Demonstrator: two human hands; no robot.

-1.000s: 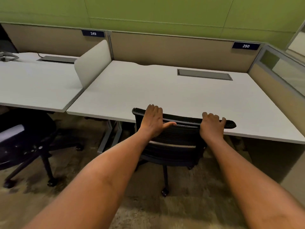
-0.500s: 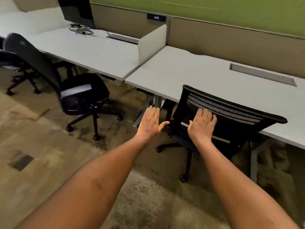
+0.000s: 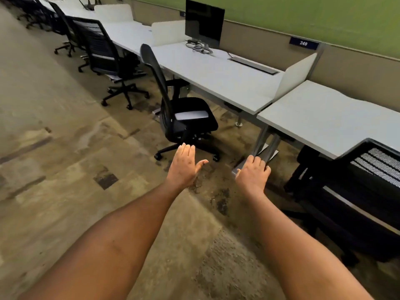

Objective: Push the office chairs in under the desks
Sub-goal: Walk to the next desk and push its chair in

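Both the left hand (image 3: 186,165) and right hand (image 3: 252,176), fingers loose and empty, have left the tucked chair (image 3: 368,180) lower right for the centre chair (image 3: 184,118).

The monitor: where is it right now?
In the head view the monitor stands top centre at the back of a desk, just right of a white divider, beyond the pulled-out chair.

Black mesh-backed office chairs (image 3: 184,113) stand by pale grey surfaces (image 3: 216,72), over mottled tan carpet (image 3: 54,148), beneath a green wall (image 3: 303,14).
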